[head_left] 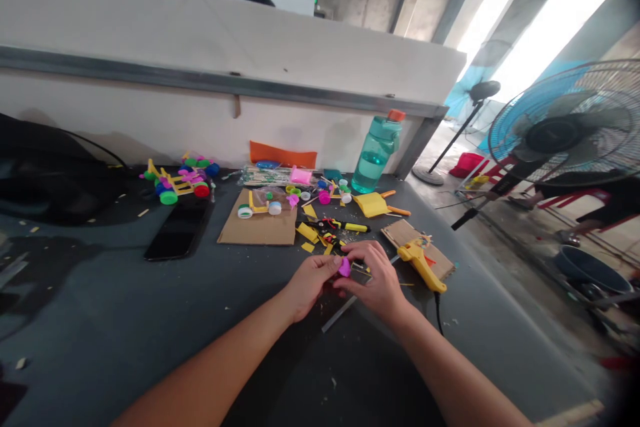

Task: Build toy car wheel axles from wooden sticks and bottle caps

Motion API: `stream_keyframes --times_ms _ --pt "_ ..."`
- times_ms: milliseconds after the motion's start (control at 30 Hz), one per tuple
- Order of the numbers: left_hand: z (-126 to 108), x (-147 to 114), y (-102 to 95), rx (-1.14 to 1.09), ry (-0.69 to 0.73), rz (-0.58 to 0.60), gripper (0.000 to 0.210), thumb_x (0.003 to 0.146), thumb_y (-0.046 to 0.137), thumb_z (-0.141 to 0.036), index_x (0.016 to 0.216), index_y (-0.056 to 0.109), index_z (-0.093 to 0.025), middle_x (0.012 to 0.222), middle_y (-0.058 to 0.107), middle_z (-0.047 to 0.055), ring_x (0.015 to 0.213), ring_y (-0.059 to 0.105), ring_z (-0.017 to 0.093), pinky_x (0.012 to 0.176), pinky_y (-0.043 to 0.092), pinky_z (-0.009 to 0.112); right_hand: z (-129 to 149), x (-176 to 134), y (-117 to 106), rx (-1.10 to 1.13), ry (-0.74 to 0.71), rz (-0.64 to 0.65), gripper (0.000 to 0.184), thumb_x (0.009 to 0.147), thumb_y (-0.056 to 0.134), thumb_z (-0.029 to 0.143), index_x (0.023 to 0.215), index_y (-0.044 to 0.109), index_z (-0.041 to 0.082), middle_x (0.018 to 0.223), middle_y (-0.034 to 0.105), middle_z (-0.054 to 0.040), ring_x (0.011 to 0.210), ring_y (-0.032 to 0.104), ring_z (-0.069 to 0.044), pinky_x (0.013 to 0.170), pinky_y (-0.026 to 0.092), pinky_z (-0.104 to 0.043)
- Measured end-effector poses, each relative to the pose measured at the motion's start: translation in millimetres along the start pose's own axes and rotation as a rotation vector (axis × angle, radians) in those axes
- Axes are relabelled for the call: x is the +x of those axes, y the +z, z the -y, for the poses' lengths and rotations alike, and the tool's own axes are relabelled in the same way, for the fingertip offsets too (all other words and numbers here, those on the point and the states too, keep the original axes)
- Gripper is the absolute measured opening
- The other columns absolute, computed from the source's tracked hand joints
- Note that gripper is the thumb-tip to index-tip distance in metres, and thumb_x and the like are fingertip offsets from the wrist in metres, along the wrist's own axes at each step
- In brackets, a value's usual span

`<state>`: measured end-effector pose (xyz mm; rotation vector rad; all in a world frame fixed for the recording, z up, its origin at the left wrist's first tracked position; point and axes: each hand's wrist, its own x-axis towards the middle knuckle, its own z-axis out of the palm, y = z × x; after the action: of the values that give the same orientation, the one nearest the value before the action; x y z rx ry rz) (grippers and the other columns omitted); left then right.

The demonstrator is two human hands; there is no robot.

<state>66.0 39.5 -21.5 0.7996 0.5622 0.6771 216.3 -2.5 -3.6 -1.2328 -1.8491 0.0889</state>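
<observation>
In front of me, over the dark table, a small purple-pink piece [345, 267] is pinched between my hands; its exact kind I cannot make out. My left hand [311, 285] grips it with thumb and fingers. From the other side, my right hand [376, 281] closes thumb and forefinger around it. Beneath the right hand lies a clear strip [339, 315], partly covered. Just beyond the hands are black-and-yellow pliers [327, 238] and yellow scraps [307, 232]. A yellow glue gun [423, 265] rests on cardboard [399, 232] to the right.
A cardboard sheet [260, 233] carries a small yellow wheeled frame [259, 209]. Left of it lie a phone [177, 230] and a colourful wheeled model [180, 183]. Bottle caps [325, 197] and a teal water bottle [375, 157] stand near the wall. A fan [555, 133] is at right.
</observation>
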Motion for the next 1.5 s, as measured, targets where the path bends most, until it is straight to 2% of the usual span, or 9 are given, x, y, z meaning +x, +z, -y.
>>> stream_keyframes --times_ms 100,267,500,800,967,1033,1267,1367,1500 --pt "0.9 1.9 -3.9 0.007 0.061 -0.018 0.035 0.068 0.073 -0.043 0.064 0.06 -0.01 0.056 0.056 0.0 0.05 0.048 0.006 0.047 0.038 0.016 -0.3 -1.6 1.1 -0.011 -0.03 0.059 0.051 0.07 0.073 0.041 0.112 0.054 0.021 0.108 0.064 -0.0106 0.1 0.058 -0.025 0.085 0.047 -0.041" --pt "4.5 2.9 -9.1 0.063 0.083 -0.006 0.037 0.066 0.073 -0.045 0.065 0.059 -0.011 0.056 0.053 -0.002 0.051 0.05 0.009 0.052 0.045 0.022 2.6 -1.1 -0.7 -0.015 -0.087 0.083 0.02 0.083 0.062 0.027 0.102 0.063 0.024 0.089 0.07 -0.004 0.084 0.063 -0.02 0.08 0.048 -0.035" --pt "4.9 2.4 -7.5 0.058 0.057 0.002 0.045 0.075 0.059 -0.056 0.075 0.064 -0.011 0.067 0.061 0.003 0.054 0.054 0.011 0.053 0.048 0.025 4.7 -2.0 -4.2 0.008 0.094 -0.002 0.026 0.087 0.053 0.029 0.11 0.063 0.024 0.094 0.064 -0.0063 0.088 0.06 -0.02 0.078 0.05 -0.033" --pt "-0.3 -1.5 -2.0 0.192 0.041 0.032 0.042 0.072 0.065 -0.053 0.07 0.064 -0.011 0.061 0.057 0.003 0.054 0.053 0.012 0.048 0.046 0.023 12.8 -2.0 -2.4 0.107 0.146 0.052 0.024 0.089 0.05 0.03 0.105 0.067 0.025 0.088 0.062 -0.0066 0.083 0.058 -0.019 0.077 0.049 -0.032" --pt "-3.7 -2.5 -1.3 0.011 -0.049 0.057 0.048 0.072 0.06 -0.059 0.072 0.063 -0.011 0.067 0.058 0.004 0.058 0.053 0.012 0.049 0.046 0.024 12.2 1.6 -1.6 0.35 0.402 -0.015 0.028 0.089 0.049 0.036 0.1 0.068 0.02 0.075 0.064 -0.0033 0.069 0.059 -0.016 0.064 0.049 -0.026" --pt "-3.9 -2.2 -1.1 -0.009 -0.076 0.051 0.05 0.072 0.059 -0.061 0.07 0.063 -0.011 0.067 0.058 0.004 0.057 0.053 0.012 0.048 0.046 0.024 12.0 1.8 -0.9 0.371 0.446 -0.062 0.028 0.089 0.049 0.037 0.099 0.068 0.019 0.076 0.064 -0.0031 0.068 0.059 -0.015 0.062 0.048 -0.025" --pt "1.0 -1.7 -2.0 0.03 -0.081 0.109 0.046 0.075 0.06 -0.056 0.072 0.064 -0.01 0.064 0.059 0.005 0.055 0.054 0.012 0.047 0.045 0.023 12.9 -2.1 2.2 0.299 0.304 0.071 0.025 0.088 0.051 0.033 0.104 0.068 0.022 0.085 0.061 -0.0054 0.067 0.06 -0.014 0.065 0.051 -0.027" --pt "-2.3 -0.6 -2.8 -0.036 -0.068 0.069 0.038 0.075 0.064 -0.048 0.08 0.066 -0.01 0.07 0.061 0.005 0.057 0.055 0.011 0.047 0.046 0.022 10.1 0.1 -0.9 0.301 0.357 -0.029 0.024 0.086 0.054 0.034 0.099 0.069 0.021 0.086 0.063 -0.0057 0.077 0.06 -0.017 0.07 0.05 -0.029" --pt "-8.4 2.8 -7.3 -0.105 -0.029 -0.053 0.022 0.073 0.07 -0.032 0.079 0.065 -0.011 0.065 0.058 0.001 0.052 0.052 0.007 0.046 0.046 0.019 5.5 3.7 -4.0 0.38 0.526 -0.172 0.028 0.085 0.054 0.039 0.097 0.068 0.018 0.079 0.065 -0.0045 0.068 0.057 -0.015 0.061 0.048 -0.026"
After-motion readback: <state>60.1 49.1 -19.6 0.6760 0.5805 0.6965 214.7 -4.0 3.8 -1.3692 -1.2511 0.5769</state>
